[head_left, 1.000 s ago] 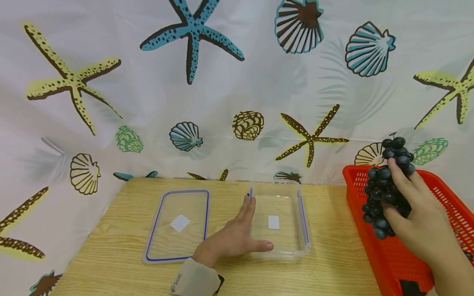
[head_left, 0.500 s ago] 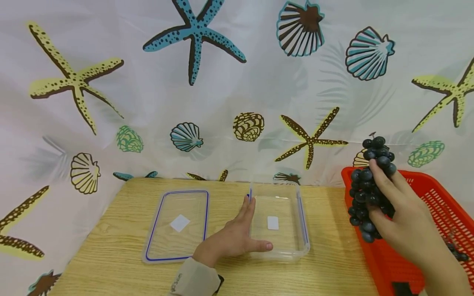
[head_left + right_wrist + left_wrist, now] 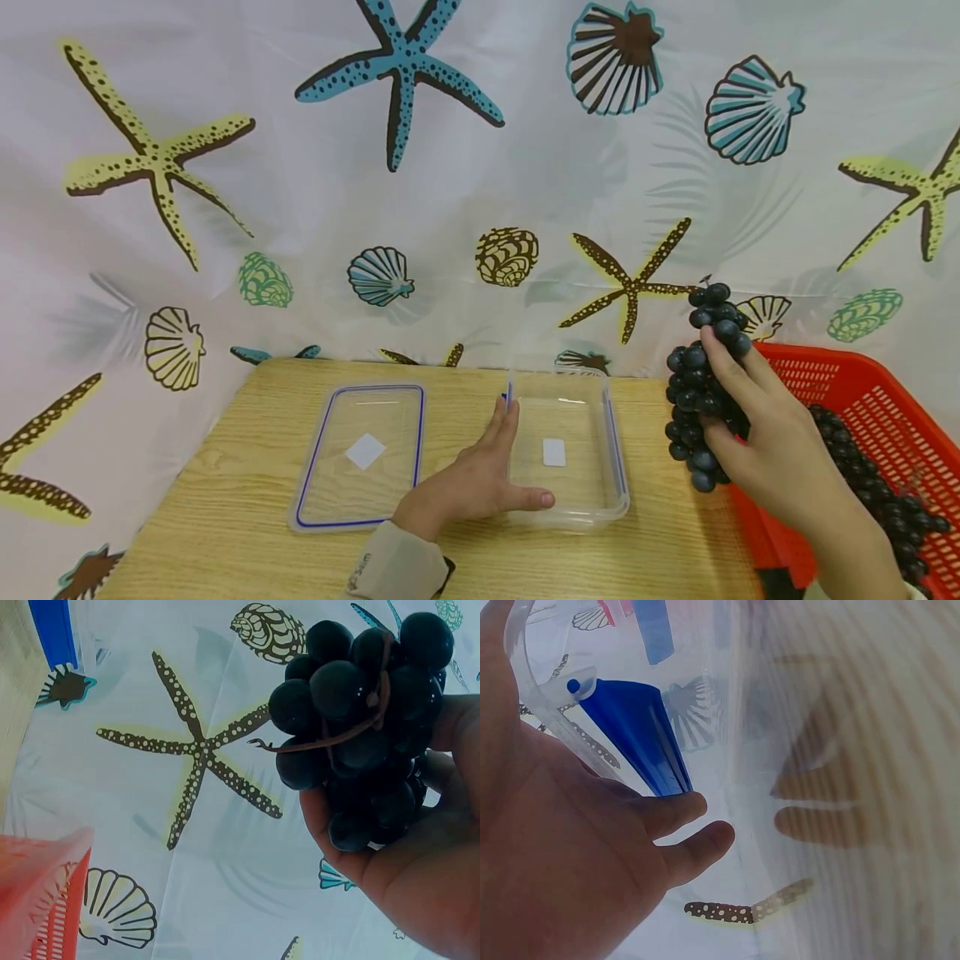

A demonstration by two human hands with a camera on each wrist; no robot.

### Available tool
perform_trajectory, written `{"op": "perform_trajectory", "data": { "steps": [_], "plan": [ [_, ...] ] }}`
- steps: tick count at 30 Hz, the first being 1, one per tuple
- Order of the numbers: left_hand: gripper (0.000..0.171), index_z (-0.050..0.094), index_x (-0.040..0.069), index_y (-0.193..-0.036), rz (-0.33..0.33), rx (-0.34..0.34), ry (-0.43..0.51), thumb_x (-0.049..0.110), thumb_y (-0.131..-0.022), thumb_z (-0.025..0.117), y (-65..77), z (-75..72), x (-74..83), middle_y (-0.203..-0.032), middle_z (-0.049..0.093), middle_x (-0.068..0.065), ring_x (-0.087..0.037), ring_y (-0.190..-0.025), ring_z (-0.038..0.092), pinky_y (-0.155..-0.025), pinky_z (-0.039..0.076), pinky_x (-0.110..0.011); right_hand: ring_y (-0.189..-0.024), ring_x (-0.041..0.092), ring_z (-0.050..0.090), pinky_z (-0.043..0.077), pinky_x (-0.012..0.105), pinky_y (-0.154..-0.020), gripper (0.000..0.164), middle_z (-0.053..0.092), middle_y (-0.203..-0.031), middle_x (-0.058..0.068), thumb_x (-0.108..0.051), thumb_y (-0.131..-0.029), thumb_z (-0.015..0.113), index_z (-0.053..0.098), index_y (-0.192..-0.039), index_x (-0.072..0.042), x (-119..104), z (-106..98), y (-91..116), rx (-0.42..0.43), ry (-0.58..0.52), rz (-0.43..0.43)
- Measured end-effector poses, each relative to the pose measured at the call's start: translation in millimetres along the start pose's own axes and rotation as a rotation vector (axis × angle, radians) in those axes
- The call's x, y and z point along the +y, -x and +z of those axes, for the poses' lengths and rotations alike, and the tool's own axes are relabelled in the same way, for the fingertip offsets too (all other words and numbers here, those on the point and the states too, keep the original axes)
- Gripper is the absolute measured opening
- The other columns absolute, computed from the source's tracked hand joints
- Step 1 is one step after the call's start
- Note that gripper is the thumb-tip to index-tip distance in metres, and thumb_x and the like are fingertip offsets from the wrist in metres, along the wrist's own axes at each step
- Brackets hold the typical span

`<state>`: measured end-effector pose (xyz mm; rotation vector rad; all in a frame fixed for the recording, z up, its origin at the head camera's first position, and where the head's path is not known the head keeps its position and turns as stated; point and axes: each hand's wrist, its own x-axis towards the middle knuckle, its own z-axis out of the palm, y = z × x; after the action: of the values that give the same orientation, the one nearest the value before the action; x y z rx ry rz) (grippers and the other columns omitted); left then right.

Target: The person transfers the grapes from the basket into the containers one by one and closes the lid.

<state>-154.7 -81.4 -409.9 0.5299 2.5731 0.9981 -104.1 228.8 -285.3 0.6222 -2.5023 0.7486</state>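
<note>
My right hand holds a bunch of dark grapes in the air, just left of the red basket. In the right wrist view, the brown stem shows at the top of the grapes, with the fingers wrapped round them. My left hand rests with straight, spread fingers against the left side of a clear plastic container, its thumb by the near left corner. A blue clip on that container appears beside the fingertips in the left wrist view. Inside the container only a white label is visible.
A clear lid with a blue seal lies flat on the wooden table, left of the container. The red basket at the right holds more dark grapes. A white cloth with sea prints hangs behind the table.
My right hand has carried the bunch of grapes leftward from over the red basket, uncovering more grapes inside it. The left hand stays in place against the container.
</note>
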Motion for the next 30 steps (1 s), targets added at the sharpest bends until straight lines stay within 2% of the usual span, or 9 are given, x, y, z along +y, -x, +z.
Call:
{"op": "perform_trajectory", "data": {
  "steps": [5, 11, 22, 30],
  "plan": [
    [0.127, -0.016, 0.021, -0.161, 0.004, 0.001, -0.005, 0.064, -0.083, 0.074, 0.8, -0.4, 0.4, -0.166, -0.019, -0.006, -0.047, -0.146, 0.021, -0.111, 0.02, -0.069, -0.129, 0.052, 0.047, 0.047, 0.068, -0.086, 0.097, 0.026, -0.163, 0.018, 0.014, -0.079, 0.072, 0.032, -0.16, -0.022, -2.2, 9.2, -3.9, -0.021, -0.019, -0.007],
    [0.127, -0.016, 0.021, -0.161, 0.014, -0.002, -0.004, 0.065, -0.083, 0.073, 1.4, -0.7, 0.3, -0.166, -0.019, -0.008, -0.048, -0.146, 0.022, -0.11, 0.022, -0.069, -0.127, 0.052, 0.047, 0.049, 0.064, -0.083, 0.095, 0.026, -0.162, 0.021, 0.014, -0.08, 0.069, 0.032, -0.161, -0.021, -4.8, 17.2, -6.6, -0.056, -0.036, 0.017],
    [0.129, -0.016, 0.024, -0.161, 0.021, -0.001, -0.004, 0.067, -0.081, 0.074, 0.2, -0.3, -3.8, -0.166, -0.02, -0.006, -0.048, -0.146, 0.019, -0.11, 0.021, -0.07, -0.124, 0.047, 0.053, 0.049, 0.064, -0.088, 0.089, 0.029, -0.162, 0.017, 0.011, -0.083, 0.068, 0.033, -0.16, -0.019, -10.2, 30.3, -15.9, -0.075, -0.071, 0.007],
    [0.132, -0.019, 0.027, -0.16, 0.022, -0.006, 0.013, 0.066, -0.078, 0.077, 0.6, -0.2, -3.4, -0.165, -0.023, -0.004, -0.052, -0.144, 0.022, -0.11, 0.023, -0.069, -0.122, 0.042, 0.054, 0.05, 0.061, -0.091, 0.087, 0.032, -0.159, 0.018, 0.008, -0.087, 0.065, 0.03, -0.161, -0.02, -13.1, 42.0, -22.8, -0.143, -0.107, 0.037]
  ]
}}
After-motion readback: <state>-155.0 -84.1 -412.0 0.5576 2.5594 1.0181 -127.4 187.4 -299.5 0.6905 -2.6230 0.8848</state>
